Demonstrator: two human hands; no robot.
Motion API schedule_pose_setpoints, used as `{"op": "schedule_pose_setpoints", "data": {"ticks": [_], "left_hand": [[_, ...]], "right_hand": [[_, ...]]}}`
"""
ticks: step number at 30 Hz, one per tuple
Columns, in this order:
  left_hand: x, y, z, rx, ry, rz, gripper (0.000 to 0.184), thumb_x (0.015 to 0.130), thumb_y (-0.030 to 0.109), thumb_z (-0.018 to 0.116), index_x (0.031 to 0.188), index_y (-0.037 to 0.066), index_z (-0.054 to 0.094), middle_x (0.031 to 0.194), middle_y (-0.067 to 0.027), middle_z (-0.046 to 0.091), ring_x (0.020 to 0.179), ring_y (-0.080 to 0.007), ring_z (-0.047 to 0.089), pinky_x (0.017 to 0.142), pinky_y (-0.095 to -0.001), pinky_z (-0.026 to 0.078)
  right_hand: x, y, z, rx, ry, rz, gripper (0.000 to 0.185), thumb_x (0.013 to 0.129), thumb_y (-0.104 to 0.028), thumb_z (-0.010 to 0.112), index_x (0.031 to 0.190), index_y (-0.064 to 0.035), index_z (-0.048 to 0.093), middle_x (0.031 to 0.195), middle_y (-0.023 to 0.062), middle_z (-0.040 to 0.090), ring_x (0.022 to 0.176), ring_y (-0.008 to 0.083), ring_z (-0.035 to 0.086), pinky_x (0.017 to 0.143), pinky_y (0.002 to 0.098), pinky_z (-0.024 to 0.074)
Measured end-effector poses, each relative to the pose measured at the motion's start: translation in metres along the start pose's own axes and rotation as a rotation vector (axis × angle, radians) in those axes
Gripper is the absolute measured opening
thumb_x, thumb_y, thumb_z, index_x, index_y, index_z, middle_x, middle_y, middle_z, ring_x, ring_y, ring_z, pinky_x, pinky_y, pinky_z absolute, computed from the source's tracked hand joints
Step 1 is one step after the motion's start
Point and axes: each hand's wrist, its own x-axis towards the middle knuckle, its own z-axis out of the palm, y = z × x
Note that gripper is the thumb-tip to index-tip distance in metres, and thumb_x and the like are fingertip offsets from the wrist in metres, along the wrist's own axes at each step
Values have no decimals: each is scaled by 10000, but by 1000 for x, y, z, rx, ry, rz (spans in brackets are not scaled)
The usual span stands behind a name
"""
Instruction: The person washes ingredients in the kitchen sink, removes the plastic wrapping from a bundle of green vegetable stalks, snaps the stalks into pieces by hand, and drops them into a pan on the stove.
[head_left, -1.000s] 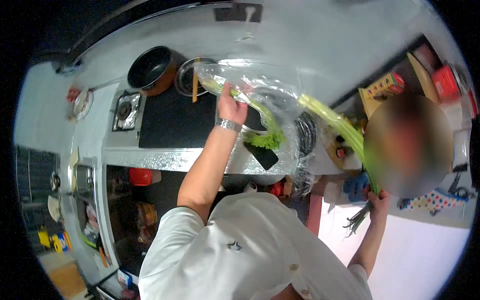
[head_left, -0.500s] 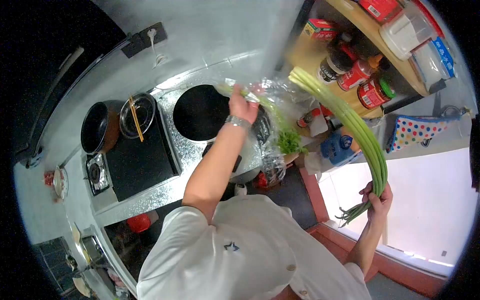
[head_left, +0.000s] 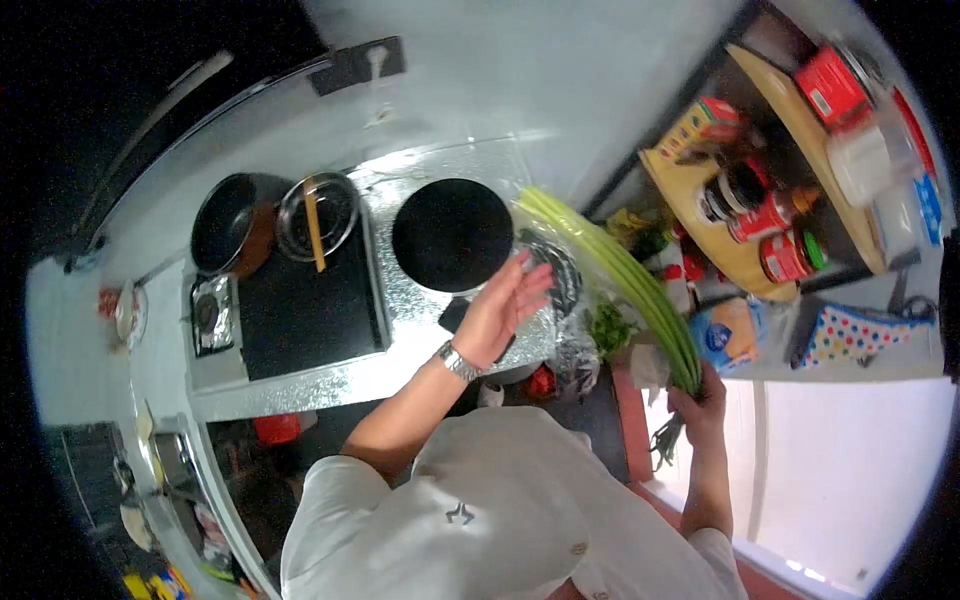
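Observation:
My right hand [head_left: 698, 402] is closed around the lower, dark-tipped end of a long bunch of garlic scapes [head_left: 640, 285]. The stalks curve up and leftward to pale ends lying over the counter's right side. My left hand [head_left: 500, 315], with a metal-banded watch on the wrist, is held palm up and fingers apart, holding nothing. Just above it is a round black pan [head_left: 452, 235]. Clear and dark plastic bags [head_left: 575, 350] lie to its right, with leafy green herbs [head_left: 610, 330] beside them, partly under the stalks.
To the left, a deep pot [head_left: 232, 228] and a glass lid [head_left: 338, 215] with chopsticks [head_left: 315, 225] across it stand at a black cooktop [head_left: 310, 325]. At the right are a wooden shelf [head_left: 735, 255] of jars and a dotted cloth [head_left: 860, 335].
My left hand has let go of the plastic bag with the greens and moved down, opening its fingers. My right hand has brought the garlic scapes left, over the counter. The view has shifted.

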Motion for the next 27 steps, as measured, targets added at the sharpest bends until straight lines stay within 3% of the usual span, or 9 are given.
{"op": "schedule_pose_setpoints", "data": {"ticks": [5, 8, 12, 13, 16, 18, 21, 25, 27], "left_hand": [[-53, 39, 8, -116, -80, 189, 580, 1012, 415, 406, 1486, 116, 254, 1419, -181, 451, 1307, -291, 454, 1100, -448, 358], [-80, 57, 3, -129, 145, 418, 490, 1005, 328, 466, 1407, 75, 345, 1374, -202, 481, 1235, -335, 515, 1075, -457, 401], [-124, 72, -11, -156, 301, 542, 397, 999, 283, 488, 1297, 35, 402, 1272, -206, 539, 1186, -347, 552, 1031, -458, 453], [-135, 76, -13, -130, 325, 558, 383, 991, 275, 503, 1277, 39, 406, 1208, -198, 566, 1144, -342, 578, 997, -458, 475], [-166, 81, -21, -141, 370, 582, 364, 982, 260, 510, 1257, 39, 419, 1130, -178, 591, 1093, -329, 601, 967, -456, 489], [-183, 84, -22, -155, 412, 601, 346, 978, 255, 507, 1242, 45, 429, 1073, -155, 601, 1042, -315, 618, 955, -455, 492], [-212, 86, -29, -241, 404, 619, 389, 983, 259, 490, 1304, 67, 383, 1067, -146, 600, 985, -308, 634, 946, -467, 489], [-265, 81, -32, -212, 367, 609, 495, 986, 275, 497, 1399, 117, 276, 1056, -149, 593, 965, -311, 634, 903, -481, 494], [-298, 74, -41, -259, 338, 571, 487, 979, 222, 519, 1390, 109, 283, 977, -119, 569, 891, -269, 616, 884, -466, 510]], "right_hand": [[29, -8, 62, -70, -358, -115, 381, 767, 29, 643, 1129, -4, 530, 834, 40, 591, 658, 109, 560, 579, 247, 470], [35, -13, 92, -151, -577, -78, 394, 775, 17, 662, 1144, -8, 526, 861, 43, 596, 707, 110, 575, 604, 248, 479], [30, -33, 134, -365, -831, -313, 407, 805, -10, 683, 1176, -16, 514, 915, 33, 607, 760, 91, 579, 631, 246, 497], [27, -28, 142, -273, -899, -101, 375, 827, -35, 674, 1170, -17, 522, 919, 33, 611, 758, 93, 587, 642, 250, 503], [10, -31, 164, -352, -1074, -90, 361, 847, -67, 666, 1175, -18, 523, 927, 36, 615, 748, 92, 591, 642, 248, 505], [-8, -41, 177, -410, -1099, -76, 388, 838, -81, 673, 1185, -15, 514, 934, 72, 640, 745, 144, 627, 661, 289, 521], [-43, -43, 192, -777, -1008, -311, 529, 827, -281, 677, 1293, -103, 501, 1058, 185, 639, 960, 402, 639, 860, 474, 501], [-105, -38, 231, -895, -993, -435, 571, 850, -306, 650, 1332, -67, 459, 1072, 215, 627, 981, 418, 630, 885, 487, 488], [-141, -35, 261, -1038, -928, -631, 546, 800, -206, 723, 1258, -11, 501, 989, 204, 661, 886, 385, 648, 788, 435, 502]]}}
